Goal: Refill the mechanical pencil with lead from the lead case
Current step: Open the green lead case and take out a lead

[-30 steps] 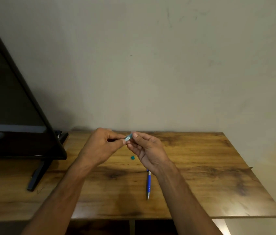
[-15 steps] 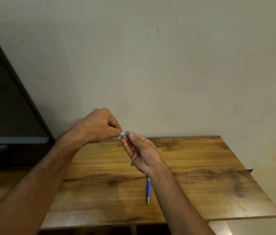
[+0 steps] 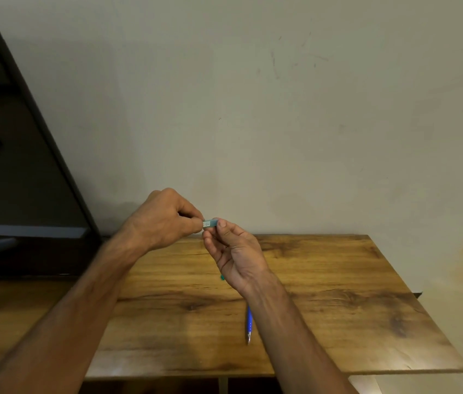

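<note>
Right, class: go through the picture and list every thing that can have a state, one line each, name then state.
Lead case: held up off the table, pinched between both hands.
Left hand: fingertips closed on the case's left end.
Right hand: palm up, thumb and finger on the case's right end.
Mechanical pencil: lying flat on the wooden table, untouched, partly hidden by the right forearm.
Small teal piece: resting on the table, loose.

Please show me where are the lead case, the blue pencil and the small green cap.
lead case [image 3: 210,223], head view, its middle between both hands' fingertips.
blue pencil [image 3: 249,322], head view, its barrel.
small green cap [image 3: 222,277], head view, its visible edge.
</note>
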